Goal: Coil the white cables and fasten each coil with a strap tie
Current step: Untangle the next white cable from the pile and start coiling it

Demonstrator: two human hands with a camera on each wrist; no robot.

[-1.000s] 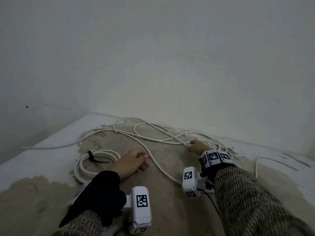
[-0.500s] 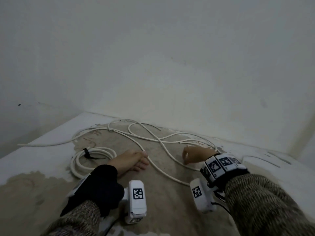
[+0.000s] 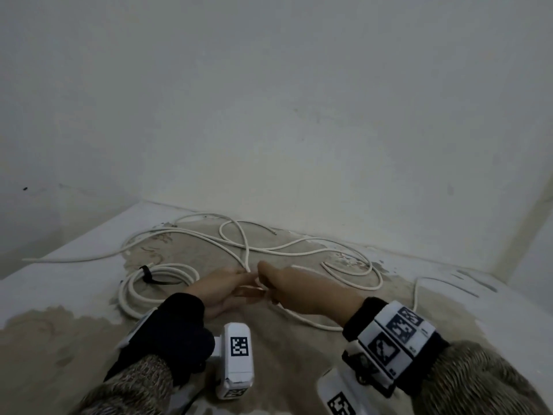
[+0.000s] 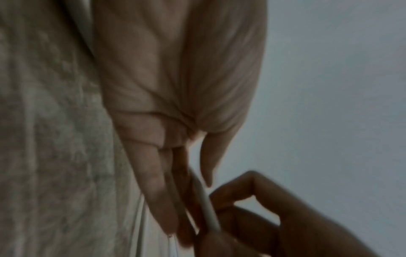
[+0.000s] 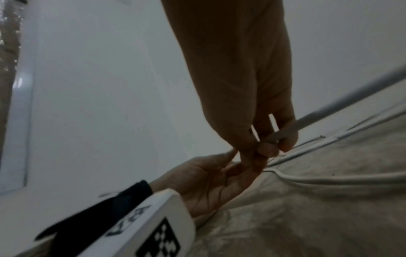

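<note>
Both hands have met: our right hand (image 3: 294, 290) pinches the loose white round cable (image 3: 302, 246), our left hand (image 3: 220, 290) lies slack-fingered against it. Coiling starts; next, form a loop.

Both forearms, in mottled brown knit sleeves with black cuffs, reach forward and converge at centre. The left hand (image 3: 220, 290) lies low with palm turned inward, fingers (image 4: 153, 182) extended and close together, thumb apart above them. The right hand (image 3: 294, 290) meets it fingertip to fingertip, its fingers (image 5: 285, 137) curled and pinching a thin white round cable (image 4: 208, 208). Whether the left hand also grips it cannot be told.
</note>
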